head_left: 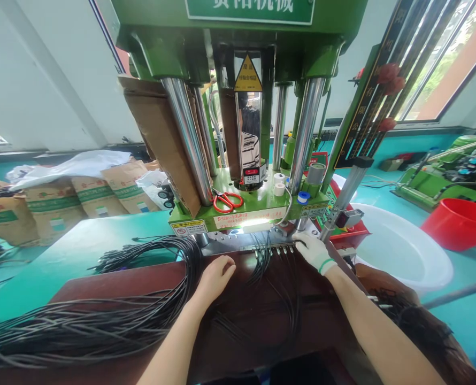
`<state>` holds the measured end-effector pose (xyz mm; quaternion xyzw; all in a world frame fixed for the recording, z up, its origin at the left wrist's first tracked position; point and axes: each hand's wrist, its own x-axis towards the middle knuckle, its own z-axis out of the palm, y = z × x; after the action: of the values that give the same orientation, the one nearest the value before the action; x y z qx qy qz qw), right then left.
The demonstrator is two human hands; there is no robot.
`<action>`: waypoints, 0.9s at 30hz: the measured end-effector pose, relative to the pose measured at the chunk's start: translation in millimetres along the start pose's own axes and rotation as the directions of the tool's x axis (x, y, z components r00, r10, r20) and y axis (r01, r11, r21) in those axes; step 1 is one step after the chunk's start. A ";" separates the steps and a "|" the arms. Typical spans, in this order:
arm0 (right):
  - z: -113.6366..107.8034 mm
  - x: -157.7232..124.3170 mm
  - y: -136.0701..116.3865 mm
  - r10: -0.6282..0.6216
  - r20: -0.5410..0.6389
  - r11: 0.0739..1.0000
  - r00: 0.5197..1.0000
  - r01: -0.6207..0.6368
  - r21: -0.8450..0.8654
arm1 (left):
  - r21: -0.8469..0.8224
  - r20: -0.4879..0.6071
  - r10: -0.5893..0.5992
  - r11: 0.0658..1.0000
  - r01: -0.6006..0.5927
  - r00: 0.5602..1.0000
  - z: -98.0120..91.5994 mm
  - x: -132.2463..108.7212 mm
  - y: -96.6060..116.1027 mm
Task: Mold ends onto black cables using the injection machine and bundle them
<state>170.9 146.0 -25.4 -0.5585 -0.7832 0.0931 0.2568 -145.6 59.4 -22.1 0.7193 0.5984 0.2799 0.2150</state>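
My left hand [217,275] is bare and hovers or rests near the front of the green press, with its fingers loosely bent and the thumb apart; nothing shows in it. My right hand [313,251], in a white glove with a green cuff, has its fingers bent at the right end of the metal mould plate [222,246]. What lies between those fingers is hidden. Several black cables [265,262] run from the plate's front edge down over the dark red table [246,315]. A thick bundle of black cables [113,326] lies to the left of my left hand.
Orange-handled scissors [227,202], white spools [279,184] and a blue-and-white tape roll [303,197] sit on the green press [270,206]. Cardboard [161,139] leans against its left column. Paper sacks [53,206] stand left; a white tub [402,256] and red bucket [460,224] stand right.
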 end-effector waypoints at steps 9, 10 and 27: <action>0.1 0.0 0.7 -0.012 -0.005 1.000 1.000 0.012 -0.011 | 0.000 0.008 -0.016 1.000 0.016 1.000 -1.9 0.4 1.4; 0.1 0.0 0.8 -0.014 -0.006 1.000 1.000 0.014 -0.012 | -0.002 0.010 -0.022 1.000 0.022 1.000 -1.9 0.4 1.2; -1.3 0.1 -0.7 -0.024 -0.003 1.000 1.000 0.024 -0.008 | -0.015 0.006 -0.017 1.000 0.017 1.000 -2.2 -0.3 1.3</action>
<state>170.9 145.7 -23.9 -0.5501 -0.7899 0.0859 0.2569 -146.1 58.8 -19.6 0.7134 0.6018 0.2805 0.2242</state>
